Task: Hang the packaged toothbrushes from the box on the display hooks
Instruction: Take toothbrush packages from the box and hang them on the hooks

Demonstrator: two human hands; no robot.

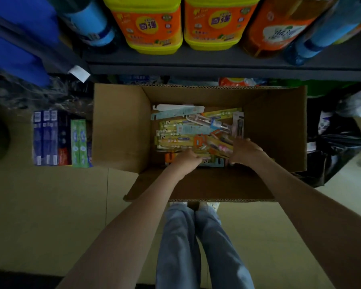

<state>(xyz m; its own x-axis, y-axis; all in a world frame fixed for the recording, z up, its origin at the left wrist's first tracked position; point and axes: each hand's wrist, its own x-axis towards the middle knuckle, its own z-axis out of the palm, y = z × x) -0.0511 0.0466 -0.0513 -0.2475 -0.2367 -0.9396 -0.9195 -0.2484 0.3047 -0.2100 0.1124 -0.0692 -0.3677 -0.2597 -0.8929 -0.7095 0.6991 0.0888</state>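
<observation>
Cardboard box [121, 126] full of toothbrush packs [180, 138]; left hand [187, 159] grip curled round some; right hand [246, 151] grip pinching others.

The floor [50, 215] is pale beige tile with thin seams, dimly lit. A dark shelf [217, 65] spans the top, carrying two yellow jugs [152, 24] with orange labels, an amber bottle [279, 28] and blue bottles [92, 19]. Toothpaste cartons [50, 138] stand in a row on the floor at left. A crumpled black bag [338, 147] sits at right. A dark mat [19, 278] fills the lower left corner.
</observation>
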